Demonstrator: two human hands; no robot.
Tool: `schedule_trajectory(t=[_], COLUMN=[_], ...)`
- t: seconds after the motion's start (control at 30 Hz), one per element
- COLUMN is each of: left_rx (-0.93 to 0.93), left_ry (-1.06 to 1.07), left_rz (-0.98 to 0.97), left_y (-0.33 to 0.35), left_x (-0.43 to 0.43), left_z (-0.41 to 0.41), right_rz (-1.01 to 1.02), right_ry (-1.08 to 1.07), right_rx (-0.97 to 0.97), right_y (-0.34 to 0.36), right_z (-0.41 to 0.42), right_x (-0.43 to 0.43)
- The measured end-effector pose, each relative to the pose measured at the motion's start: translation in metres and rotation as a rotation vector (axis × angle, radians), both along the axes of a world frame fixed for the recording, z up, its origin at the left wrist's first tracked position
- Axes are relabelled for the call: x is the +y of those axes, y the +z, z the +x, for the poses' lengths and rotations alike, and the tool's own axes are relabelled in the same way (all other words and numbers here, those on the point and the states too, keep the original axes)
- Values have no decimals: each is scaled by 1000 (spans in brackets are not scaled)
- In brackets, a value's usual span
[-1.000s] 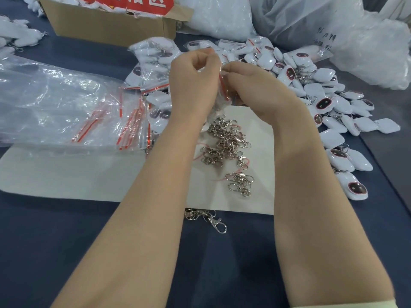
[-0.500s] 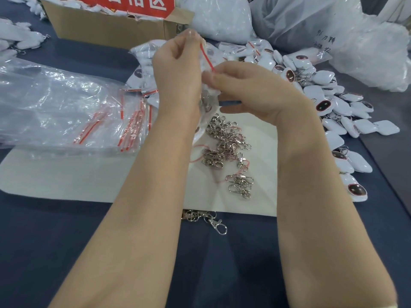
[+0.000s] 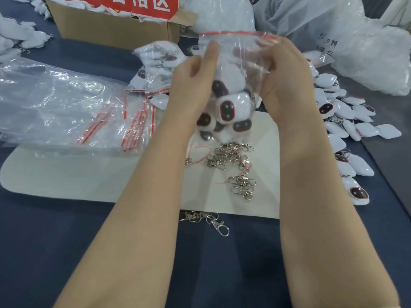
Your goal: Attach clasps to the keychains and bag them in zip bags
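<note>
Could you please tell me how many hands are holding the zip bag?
2. The left hand grips the bag on its left side; the right hand grips it on its right side.

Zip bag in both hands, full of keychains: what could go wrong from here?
1. Whether the red zip strip is sealed along its length is unclear; an open stretch could let keychains drop onto the loose clasps below.
2. The left hand and right hand grip the bulging zip bag; squeezing might pop the seal.
</note>
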State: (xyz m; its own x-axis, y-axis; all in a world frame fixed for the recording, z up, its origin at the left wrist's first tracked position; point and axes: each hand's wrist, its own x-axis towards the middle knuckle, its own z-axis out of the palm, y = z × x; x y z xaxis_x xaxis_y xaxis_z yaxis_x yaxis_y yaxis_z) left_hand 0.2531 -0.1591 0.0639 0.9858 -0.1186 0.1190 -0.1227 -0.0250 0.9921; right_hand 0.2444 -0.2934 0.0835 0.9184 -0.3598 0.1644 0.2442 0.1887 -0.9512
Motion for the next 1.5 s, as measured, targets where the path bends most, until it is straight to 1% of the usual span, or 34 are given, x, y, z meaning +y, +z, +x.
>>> schedule_trajectory(t=[0.1,0.17,0.3,0.37,0.43,0.5,0.67,0.77,0.9,1.0,1.13,1.17,1.23,1.37,1.43,1.5], left_rx=[-8,24,37,58,84,79,17,4,34,85,111,107,107,189,247,293], left_ry=[22,49,50,66,72,84,92,86,110,135,169,179,204,257,217,154], left_rz=[-85,-153,-315,-391,-479,-534,-505,-486,-498,-571,-531,-518,-516,-503,-484,-402], left_y=[-4,-8,-12,-12,-11,-9,-7,-9,-12,-14,-17,-18,-20,-26,-31,-38], left_x=[-5,-5,-4,-5,-5,-4,-5,-9,-10,-10,-12,-13,-13,-13,-12,-12], left_z=[2,6,11,11,11,12,10,10,12,13,15,16,17,22,24,25], right_rz=[-22,-5,-116,-143,-121,-43,115,214,333,385,403,387,292,86,-9,-59], right_ry=[-65,-60,0,-13,-37,-13,81,51,49,34,-13,-19,-38,-126,-140,-112], right_rx=[86,82,90,92,86,76,115,142,128,169,198,210,240,278,324,365], right_y=[-3,-5,-8,-11,-13,-14,-20,-24,-24,-23,-26,-26,-28,-35,-40,-47], right_z=[-1,-1,0,1,4,6,8,9,11,12,15,16,17,23,23,23], right_x=[1,1,-1,1,2,1,-1,5,9,10,9,8,8,4,3,1])
